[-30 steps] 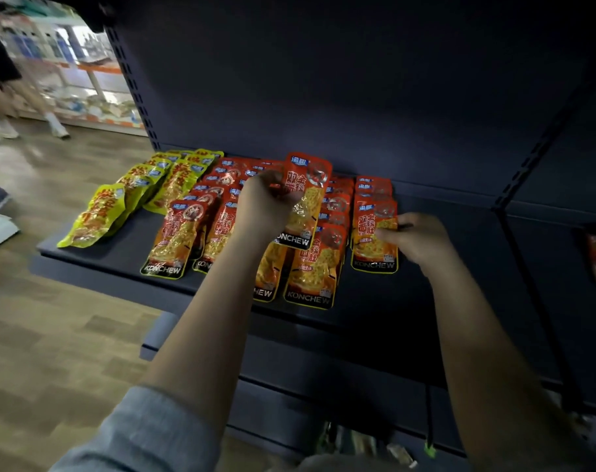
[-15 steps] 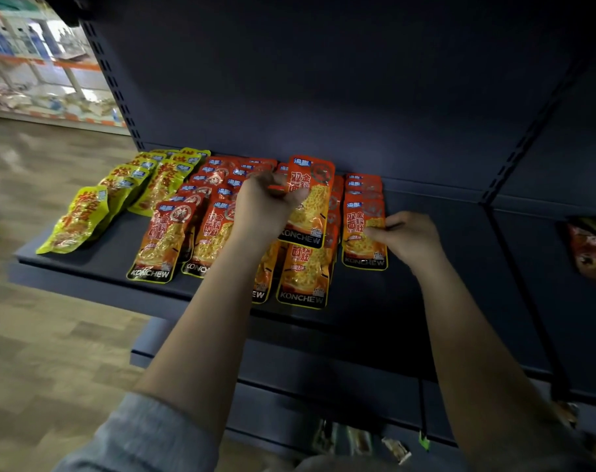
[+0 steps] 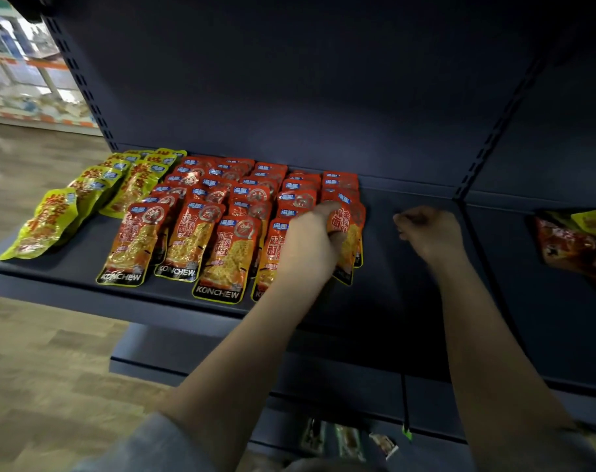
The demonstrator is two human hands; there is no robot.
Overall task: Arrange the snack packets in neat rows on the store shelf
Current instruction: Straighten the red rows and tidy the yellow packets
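Observation:
Several rows of red KONCHEW snack packets (image 3: 221,253) lie overlapped on the dark blue shelf (image 3: 408,284), with rows of yellow packets (image 3: 48,223) to their left. My left hand (image 3: 310,247) grips a red packet (image 3: 349,240) at the front of the rightmost red row, tilted over the packets beneath it. My right hand (image 3: 429,233) hovers just right of that row with curled fingers and holds nothing.
The shelf's back panel and a perforated upright (image 3: 494,131) stand behind. Loose red and yellow packets (image 3: 575,243) lie in the neighbouring bay at right. A lower shelf (image 3: 351,441) holds a few small packets. Wooden floor is at left.
My left hand carried its red packet rightward and down onto the front of the rightmost row. My right hand let go of that row's front packet and drew off to the right.

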